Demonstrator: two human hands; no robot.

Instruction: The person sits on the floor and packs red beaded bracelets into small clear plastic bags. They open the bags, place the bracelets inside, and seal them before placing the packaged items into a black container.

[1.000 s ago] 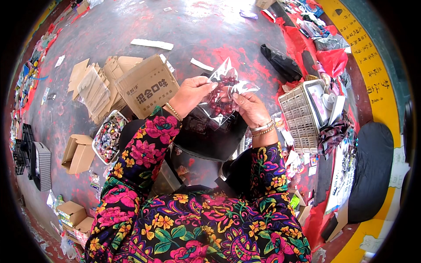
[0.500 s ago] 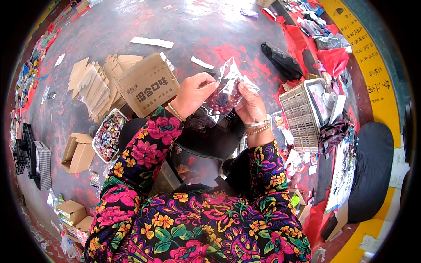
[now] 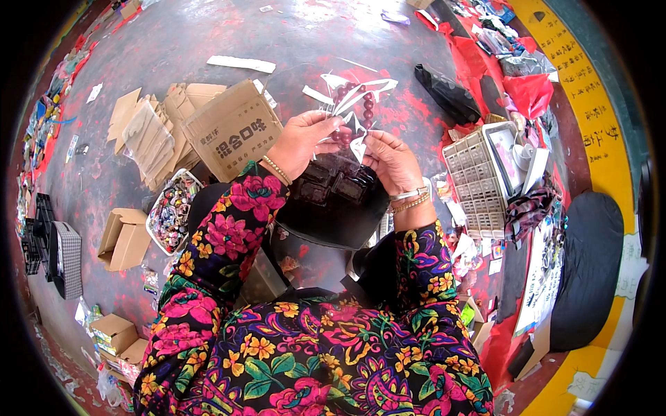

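Note:
A clear, shiny plastic bag point(image 3: 378, 86) with a string of dark red beads point(image 3: 368, 109) is held up in front of me between both hands. My left hand point(image 3: 305, 142) is closed, thumb and fingers pinching the bag and beads from the left. On the other side, my right hand point(image 3: 394, 163) has its thumb and fingertips pressed together on the bag's lower right corner. Glare hides whether the bag's mouth is open. Below the hands lies a rounded black surface point(image 3: 340, 232) with several dark, glossy packets point(image 3: 350, 186) on it.
On the left are a printed cardboard box point(image 3: 232, 132), flattened cardboard point(image 3: 149, 139), a white basket of small colourful items point(image 3: 175, 211) and a small open carton point(image 3: 123, 239). To the right stand a pale plastic crate point(image 3: 475, 184) and a black bag point(image 3: 444, 93).
The bag and beads have been turned and raised away from me, so the beads now show as a loop. My right hand has shifted down to the bag's lower corner.

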